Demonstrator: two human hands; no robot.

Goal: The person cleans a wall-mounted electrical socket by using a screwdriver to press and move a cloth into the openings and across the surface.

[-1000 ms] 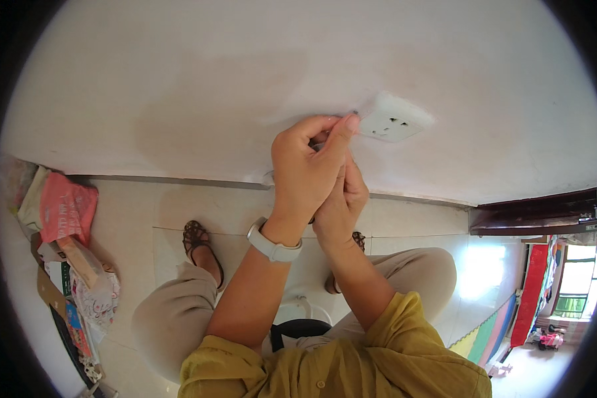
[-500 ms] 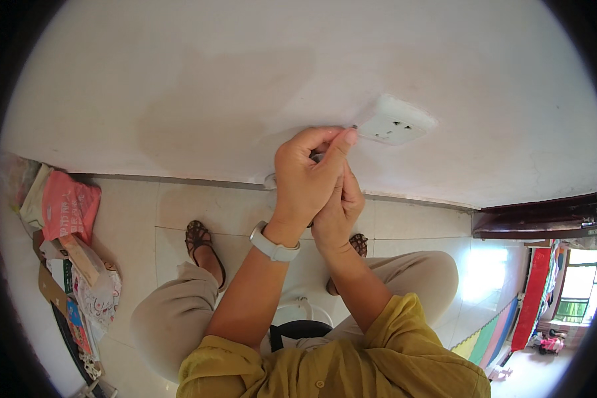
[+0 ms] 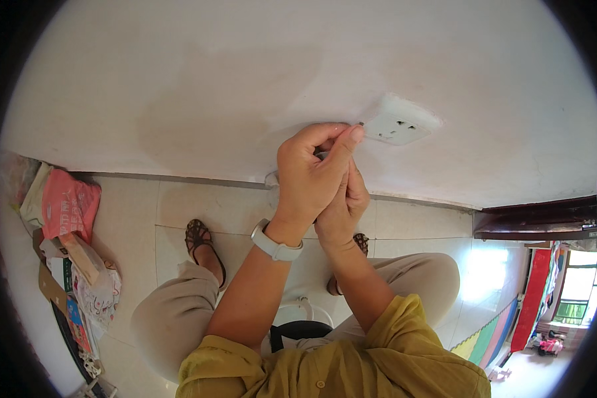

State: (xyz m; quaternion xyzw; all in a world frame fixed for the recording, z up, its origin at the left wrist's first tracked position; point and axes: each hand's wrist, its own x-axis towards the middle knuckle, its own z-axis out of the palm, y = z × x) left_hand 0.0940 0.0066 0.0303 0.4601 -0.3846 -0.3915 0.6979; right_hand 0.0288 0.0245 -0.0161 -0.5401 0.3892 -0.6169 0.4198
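Observation:
On the wall is a white socket plate with dark slots. Just left of its edge, my left hand, wearing a white-strapped watch, pinches a small dark-tipped piece between thumb and forefinger. Its kind is too small to tell. My right hand is closed beneath and against the left one. Whatever sits in its fingers is mostly hidden; a greyish bit shows in the gap of the left hand.
A pink bag, boxes and packaging lie on the tiled floor at the left. My knees are apart below my arms. At the right, a dark wooden piece juts along the wall, beyond it a red strip.
Both hands have shifted slightly right together, with the pinched piece still at the plate's left side. My grip looks the same.

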